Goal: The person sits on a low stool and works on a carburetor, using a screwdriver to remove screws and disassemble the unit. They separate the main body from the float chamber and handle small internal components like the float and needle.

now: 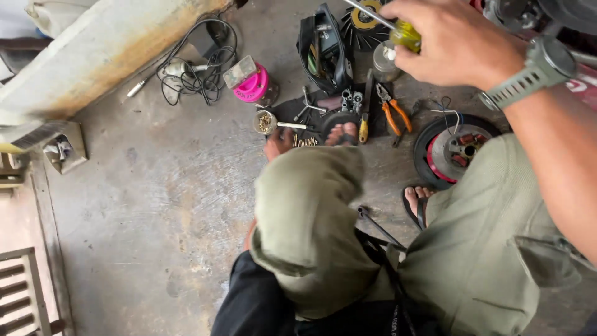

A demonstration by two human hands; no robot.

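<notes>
Your right hand point(457, 40), at the top of the view with a grey watch point(540, 70) on its wrist, is curled tight around a screwdriver point(398, 30); your left hand is out of sight. The screwdriver has a clear yellow handle, mostly hidden in your fist, and a bright metal shaft running up and left out of frame. Nearest you, below your knees, a dark round wheel part point(453, 149) lies on the concrete floor point(155, 199) by your sandalled foot. Beyond it lie orange-handled pliers point(393, 112). A small metal cup point(266, 121) holds little brass-coloured bits, too small to tell apart. Farther off, a pink round tub point(252, 84) stands closed, and an open black tool pouch point(323, 50) shows tools inside.
</notes>
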